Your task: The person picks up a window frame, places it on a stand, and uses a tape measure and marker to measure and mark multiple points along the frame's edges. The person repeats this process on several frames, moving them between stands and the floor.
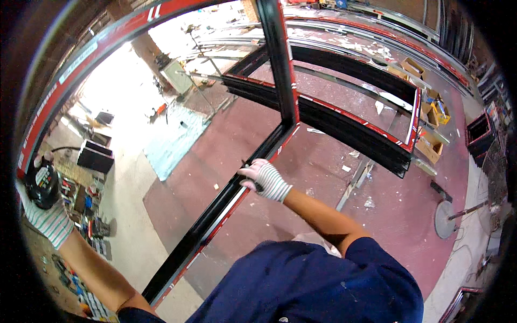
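Observation:
A large black metal frame point(202, 223) with red-and-white film along its edges stands tilted in front of me. My right hand point(266, 180), in a white striped glove, is closed round its lower bar, left of the corner. A small dark thing shows by those fingers, too little of it to name. At the far left my left hand point(47, 212), in a similar glove, is closed round a black rounded object point(43, 183) with a printed label. That object is beside the frame's red-filmed side bar, and whether it touches the bar I cannot tell.
A second black frame point(350, 132) with red film lies raised beyond. Cardboard boxes point(430, 144) stand at its right end. A round metal base with a rod point(445, 219) is at the right. A pale blue sheet point(175, 141) lies on the floor; tools point(86, 202) crowd the left.

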`<state>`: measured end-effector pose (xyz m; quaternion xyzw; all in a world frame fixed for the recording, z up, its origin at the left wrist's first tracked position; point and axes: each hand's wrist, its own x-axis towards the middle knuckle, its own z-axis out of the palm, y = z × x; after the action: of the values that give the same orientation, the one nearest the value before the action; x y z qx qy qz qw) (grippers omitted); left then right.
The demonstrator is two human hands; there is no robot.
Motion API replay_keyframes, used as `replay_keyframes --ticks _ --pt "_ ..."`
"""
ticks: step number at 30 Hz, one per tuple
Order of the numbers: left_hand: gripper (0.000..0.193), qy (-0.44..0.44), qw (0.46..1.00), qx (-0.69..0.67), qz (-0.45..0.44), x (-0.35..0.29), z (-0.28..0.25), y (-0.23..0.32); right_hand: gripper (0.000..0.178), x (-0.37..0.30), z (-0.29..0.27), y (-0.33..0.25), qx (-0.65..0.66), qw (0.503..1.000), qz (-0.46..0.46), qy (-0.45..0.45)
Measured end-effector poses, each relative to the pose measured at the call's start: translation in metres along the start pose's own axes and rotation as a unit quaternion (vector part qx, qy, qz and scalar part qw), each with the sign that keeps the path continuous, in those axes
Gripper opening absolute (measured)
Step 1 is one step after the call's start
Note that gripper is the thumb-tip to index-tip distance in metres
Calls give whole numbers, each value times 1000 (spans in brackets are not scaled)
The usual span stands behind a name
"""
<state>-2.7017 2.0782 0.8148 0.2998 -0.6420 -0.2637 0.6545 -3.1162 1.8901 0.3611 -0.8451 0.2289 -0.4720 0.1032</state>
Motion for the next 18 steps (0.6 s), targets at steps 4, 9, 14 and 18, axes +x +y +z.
replay_keyframes --ticks 4,9,14,18 --pt "60 100 994 -20 -27 75 -71 -6 26 43 39 12 -20 999 -15 37" --pt "50 45 997 -36 -54 168 -159 -26 31 59 7 11 -36 996 -33 68" --pt "42 -3 998 -29 -58 278 -137 -87 26 72 -69 36 -96 994 2 55" --pt "45 -46 976 -200 -74 362 -110 -145 27 76 -127 55 -126 990 23 62"
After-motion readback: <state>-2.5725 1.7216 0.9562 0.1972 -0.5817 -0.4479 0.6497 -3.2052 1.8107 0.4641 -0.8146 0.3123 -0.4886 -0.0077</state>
